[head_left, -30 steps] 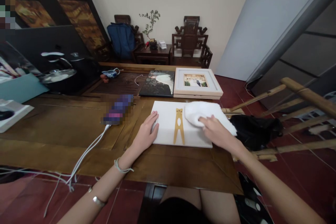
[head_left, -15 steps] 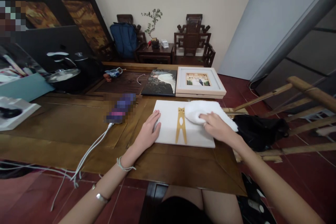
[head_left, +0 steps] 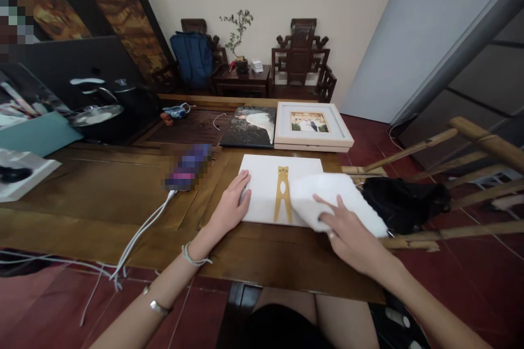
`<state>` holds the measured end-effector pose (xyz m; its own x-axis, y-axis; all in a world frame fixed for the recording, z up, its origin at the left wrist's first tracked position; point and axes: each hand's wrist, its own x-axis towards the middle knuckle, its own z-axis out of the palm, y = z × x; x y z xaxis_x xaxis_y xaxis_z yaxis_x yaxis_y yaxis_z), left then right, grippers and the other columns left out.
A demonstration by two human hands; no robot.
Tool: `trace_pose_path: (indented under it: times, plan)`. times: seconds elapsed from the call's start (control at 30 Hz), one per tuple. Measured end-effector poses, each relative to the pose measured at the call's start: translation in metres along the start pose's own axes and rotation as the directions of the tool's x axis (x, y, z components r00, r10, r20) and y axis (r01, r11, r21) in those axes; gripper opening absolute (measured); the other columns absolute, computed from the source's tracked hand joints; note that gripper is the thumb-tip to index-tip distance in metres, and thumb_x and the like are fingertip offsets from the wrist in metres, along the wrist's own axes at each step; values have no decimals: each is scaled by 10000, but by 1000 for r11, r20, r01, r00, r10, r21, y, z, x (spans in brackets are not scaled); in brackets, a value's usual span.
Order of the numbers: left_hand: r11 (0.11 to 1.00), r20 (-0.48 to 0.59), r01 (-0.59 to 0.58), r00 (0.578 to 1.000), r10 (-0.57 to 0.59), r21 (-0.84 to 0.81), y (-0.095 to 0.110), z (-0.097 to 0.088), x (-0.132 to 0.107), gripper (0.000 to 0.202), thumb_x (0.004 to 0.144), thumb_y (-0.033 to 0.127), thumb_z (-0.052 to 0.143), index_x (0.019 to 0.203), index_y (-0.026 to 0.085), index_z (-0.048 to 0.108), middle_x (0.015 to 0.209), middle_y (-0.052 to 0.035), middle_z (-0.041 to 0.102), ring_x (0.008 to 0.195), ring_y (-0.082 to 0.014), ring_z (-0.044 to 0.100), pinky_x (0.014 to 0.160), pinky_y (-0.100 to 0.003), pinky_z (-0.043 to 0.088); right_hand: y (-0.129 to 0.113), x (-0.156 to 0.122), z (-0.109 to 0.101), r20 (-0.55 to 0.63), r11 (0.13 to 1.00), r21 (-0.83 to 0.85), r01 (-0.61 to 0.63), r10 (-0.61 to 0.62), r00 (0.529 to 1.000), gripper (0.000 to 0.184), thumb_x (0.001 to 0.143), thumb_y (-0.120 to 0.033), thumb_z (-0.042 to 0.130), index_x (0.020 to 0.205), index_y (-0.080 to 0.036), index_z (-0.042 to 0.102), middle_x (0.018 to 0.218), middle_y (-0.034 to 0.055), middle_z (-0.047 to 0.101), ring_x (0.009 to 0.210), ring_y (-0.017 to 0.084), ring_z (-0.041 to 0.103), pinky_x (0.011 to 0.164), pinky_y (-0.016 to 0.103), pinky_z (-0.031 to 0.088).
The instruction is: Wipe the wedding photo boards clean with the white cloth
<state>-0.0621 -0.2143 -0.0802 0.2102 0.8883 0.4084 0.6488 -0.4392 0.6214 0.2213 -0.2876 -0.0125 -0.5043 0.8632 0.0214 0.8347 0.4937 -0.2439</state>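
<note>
A flat white board (head_left: pixel 262 191) lies on the wooden table in front of me. On its face is a flat gold cat-shaped figure (head_left: pixel 282 202) with a small head and two long legs. My left hand (head_left: pixel 235 199) lies along the board's left edge, its fingers stretched out and touching it. Over the right part of the board spreads a white fluffy cloth (head_left: pixel 352 196), which hangs past the board's right side. My right hand (head_left: pixel 346 234) presses on this cloth and grips it, with the fingers partly sunk into it.
Behind the board stand a dark wedding photo panel (head_left: pixel 249 128) and a pale picture frame (head_left: pixel 344 128). A blurred phone-like object (head_left: pixel 188 166) with white cables (head_left: pixel 145 229) lies to the left. A lidded pot (head_left: pixel 98 117) sits farther back. Right of the table is a bamboo chair (head_left: pixel 483 142) holding a black bag (head_left: pixel 405 204).
My right hand has moved the cloth toward me and slightly right, uncovering the board's far right part and covering its near right corner. My left hand has stayed in place.
</note>
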Motion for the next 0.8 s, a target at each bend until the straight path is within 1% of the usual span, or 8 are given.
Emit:
trace_pose_path:
  times: [0.1, 0.2, 0.27, 0.37, 0.47, 0.6, 0.7, 0.8]
  plan:
    - [1000, 12, 7, 1000, -7, 16, 1, 0, 0, 421, 873, 247, 435, 1260, 113, 530, 1392, -160, 461, 1321, -252, 394, 1114, -458, 294, -19, -31, -3, 66, 999, 34, 23, -25, 997, 370, 629, -7, 379, 860, -206, 589, 1319, 125, 532, 1338, 231, 323, 1113, 512, 151]
    - [1000, 21, 9, 1000, -10, 29, 2, -1, 0, 432, 876, 251, 426, 1258, 75, 526, 1392, -188, 452, 1321, -256, 393, 1115, -457, 290, -20, -32, -10, 77, 998, 64, 9, -14, 997, 374, 609, 6, 366, 816, -217, 583, 1168, 91, 637, 1210, 230, 490, 1106, 475, 188]
    - [999, 24, 8, 1000, -9, 33, 2, -1, 0, 433, 878, 251, 421, 1258, 69, 523, 1392, -192, 450, 1322, -255, 391, 1114, -459, 291, -10, -15, -13, 46, 998, 54, -28, 26, 999, 360, 637, -2, 352, 815, -213, 584, 1011, 74, 685, 983, 227, 617, 1072, 459, 244]
    - [999, 24, 6, 1000, -6, 34, 1, -1, 0, 424, 879, 251, 422, 1258, 93, 525, 1391, -176, 458, 1322, -249, 391, 1112, -463, 296, 15, 29, -20, -12, 996, 19, -86, 86, 996, 320, 703, -56, 350, 850, -201, 595, 788, 52, 671, 792, 230, 619, 916, 396, 387]
    - [1000, 20, 1, 1000, -2, 23, -1, -1, 0, 414, 877, 255, 432, 1255, 120, 532, 1387, -157, 469, 1321, -245, 394, 1112, -461, 297, 39, 76, -28, -51, 995, 36, -89, 90, 995, 281, 699, -76, 353, 787, -190, 594, 759, 58, 657, 776, 227, 603, 731, 299, 417]
    - [1000, 22, -2, 1000, 2, 15, -2, -2, 0, 414, 880, 262, 433, 1254, 116, 532, 1388, -160, 467, 1317, -248, 399, 1110, -469, 298, 53, 110, -31, -104, 996, 54, -71, 77, 992, 306, 697, -59, 335, 792, -173, 603, 862, 82, 680, 843, 225, 609, 765, 286, 404]
    - [1000, 25, -5, 1000, 5, 22, -2, -2, 0, 412, 881, 259, 431, 1259, 124, 525, 1393, -154, 464, 1319, -247, 396, 1107, -477, 298, 45, 101, -21, -108, 995, 38, -88, 92, 990, 314, 694, -52, 350, 838, -154, 610, 890, 107, 689, 867, 251, 623, 875, 364, 387]
    - [999, 28, -4, 1000, 3, 36, 0, -1, 0, 415, 885, 258, 420, 1255, 101, 525, 1390, -168, 462, 1320, -245, 395, 1111, -460, 298, 26, 63, -6, -103, 998, 25, -65, 67, 992, 320, 695, -34, 356, 877, -137, 599, 1084, 165, 655, 1052, 288, 584, 1021, 502, 267]
